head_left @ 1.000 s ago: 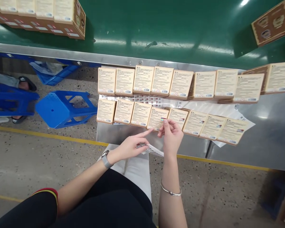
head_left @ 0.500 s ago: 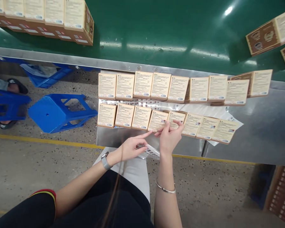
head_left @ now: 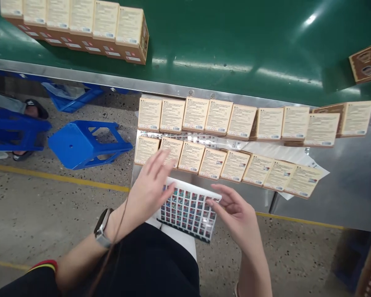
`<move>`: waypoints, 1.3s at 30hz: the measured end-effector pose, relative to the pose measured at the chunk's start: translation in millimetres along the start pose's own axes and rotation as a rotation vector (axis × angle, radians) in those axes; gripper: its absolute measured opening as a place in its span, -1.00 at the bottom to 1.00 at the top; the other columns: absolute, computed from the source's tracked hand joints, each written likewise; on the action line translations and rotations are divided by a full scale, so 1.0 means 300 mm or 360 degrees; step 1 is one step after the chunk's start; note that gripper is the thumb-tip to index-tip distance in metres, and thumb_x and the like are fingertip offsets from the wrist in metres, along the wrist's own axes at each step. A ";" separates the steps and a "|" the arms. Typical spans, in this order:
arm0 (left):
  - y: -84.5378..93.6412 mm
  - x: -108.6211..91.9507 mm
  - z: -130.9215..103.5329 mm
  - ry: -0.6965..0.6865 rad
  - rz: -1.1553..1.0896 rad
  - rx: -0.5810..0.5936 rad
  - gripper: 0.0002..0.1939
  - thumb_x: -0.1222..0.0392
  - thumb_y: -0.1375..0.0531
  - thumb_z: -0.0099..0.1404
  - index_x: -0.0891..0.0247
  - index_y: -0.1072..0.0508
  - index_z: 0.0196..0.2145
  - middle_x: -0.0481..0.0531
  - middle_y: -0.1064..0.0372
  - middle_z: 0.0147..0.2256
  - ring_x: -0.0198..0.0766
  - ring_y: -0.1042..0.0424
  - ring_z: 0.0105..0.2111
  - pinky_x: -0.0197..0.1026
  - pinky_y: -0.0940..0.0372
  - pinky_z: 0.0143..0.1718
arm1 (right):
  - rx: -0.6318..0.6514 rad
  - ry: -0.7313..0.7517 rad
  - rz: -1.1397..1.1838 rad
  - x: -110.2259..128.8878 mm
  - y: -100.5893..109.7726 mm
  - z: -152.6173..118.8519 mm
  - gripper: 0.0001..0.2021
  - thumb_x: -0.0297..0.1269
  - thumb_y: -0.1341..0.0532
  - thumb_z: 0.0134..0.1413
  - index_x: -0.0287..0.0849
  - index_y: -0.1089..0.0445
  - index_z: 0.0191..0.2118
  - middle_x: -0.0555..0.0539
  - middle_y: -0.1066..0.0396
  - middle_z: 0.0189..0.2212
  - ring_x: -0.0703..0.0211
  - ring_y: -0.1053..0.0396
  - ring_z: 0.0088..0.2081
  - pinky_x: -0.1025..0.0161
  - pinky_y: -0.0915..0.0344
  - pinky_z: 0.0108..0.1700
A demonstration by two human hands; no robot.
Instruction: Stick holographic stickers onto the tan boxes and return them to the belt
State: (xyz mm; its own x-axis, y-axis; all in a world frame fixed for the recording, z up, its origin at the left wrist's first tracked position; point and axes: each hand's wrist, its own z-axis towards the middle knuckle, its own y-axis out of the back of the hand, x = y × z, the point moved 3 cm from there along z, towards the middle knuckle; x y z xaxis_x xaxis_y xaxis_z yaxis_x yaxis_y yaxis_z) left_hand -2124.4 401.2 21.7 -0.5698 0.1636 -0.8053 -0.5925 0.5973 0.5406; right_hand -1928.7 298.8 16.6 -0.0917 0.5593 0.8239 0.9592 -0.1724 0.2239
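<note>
A sheet of small dark, shiny stickers (head_left: 188, 210) hangs at the near edge of the metal table, over my lap. My right hand (head_left: 236, 210) pinches its upper right corner between thumb and fingers. My left hand (head_left: 153, 185) is at the sheet's upper left, fingers spread, the fingertips over a box in the near row. Two rows of cream and brown boxes stand on the table, a near row (head_left: 191, 156) and a far row (head_left: 219, 116). Small shiny stickers show on several boxes at the right of the near row, such as one box (head_left: 212, 163).
Beyond the metal table (head_left: 352, 177) runs a green surface (head_left: 235, 37) with a row of boxes (head_left: 131, 27) at left and another box (head_left: 366, 62) at right. Blue stools (head_left: 71, 144) stand on the floor at left, near a person's feet (head_left: 34, 109). White sheets (head_left: 275, 152) lie between the rows.
My left hand has moved up and left over the near row. My right hand has left the boxes and holds the sticker sheet, which has risen into view. The camera view has shifted.
</note>
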 end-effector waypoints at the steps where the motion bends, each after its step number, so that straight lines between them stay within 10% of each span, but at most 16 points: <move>1: -0.010 -0.031 -0.006 -0.0185 0.0123 0.0013 -0.64 0.21 -0.15 0.36 0.20 -0.30 0.11 0.16 -0.25 0.21 0.01 -0.14 0.27 0.17 -0.01 0.29 | 0.0023 -0.0033 0.0003 0.006 -0.019 -0.001 -0.72 -0.11 -0.35 -0.01 -0.10 -0.48 -0.17 -0.02 -0.53 -0.54 0.19 -0.43 -0.56 0.32 -0.34 -0.58; 8: -0.078 -0.108 -0.009 -0.0254 0.0012 0.0188 -0.79 0.17 -0.06 0.46 0.26 -0.44 -0.28 -0.01 -0.49 -0.37 -0.26 -0.45 -0.38 -0.22 -0.32 -0.31 | 0.0256 0.0152 -0.0174 0.074 -0.028 0.007 -0.82 -0.12 -0.28 0.11 -0.12 -0.50 -0.36 -0.03 -0.52 -0.51 0.20 -0.46 -0.49 0.34 -0.35 -0.47; 24: -0.093 -0.084 -0.009 -0.0316 -0.0015 0.0325 -0.78 0.20 -0.08 0.45 0.27 -0.47 -0.31 -0.04 -0.48 -0.42 -0.32 -0.41 -0.42 -0.29 -0.21 -0.39 | 0.0549 0.0200 -0.0353 0.052 0.002 0.023 -0.79 -0.14 -0.19 0.21 -0.10 -0.51 -0.32 -0.04 -0.53 -0.38 0.20 -0.48 -0.38 0.35 -0.37 -0.36; 39: -0.002 -0.009 -0.006 -0.0189 0.0094 0.0661 -0.69 0.19 0.01 0.48 0.25 -0.48 -0.31 -0.04 -0.51 -0.37 -0.35 -0.45 -0.41 -0.32 -0.20 -0.40 | 0.0475 0.0159 -0.0382 0.046 -0.138 0.005 -0.72 -0.13 -0.08 0.29 -0.11 -0.41 -0.38 -0.03 -0.46 -0.43 0.21 -0.40 -0.41 0.34 -0.30 -0.40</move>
State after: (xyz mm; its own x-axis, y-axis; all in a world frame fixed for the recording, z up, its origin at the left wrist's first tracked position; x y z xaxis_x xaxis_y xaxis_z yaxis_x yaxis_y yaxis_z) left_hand -2123.7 399.0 24.0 -0.5119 0.2815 -0.8116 -0.2675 0.8456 0.4620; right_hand -1969.2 314.9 17.9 -0.3341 0.4710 0.8164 0.9416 0.2049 0.2671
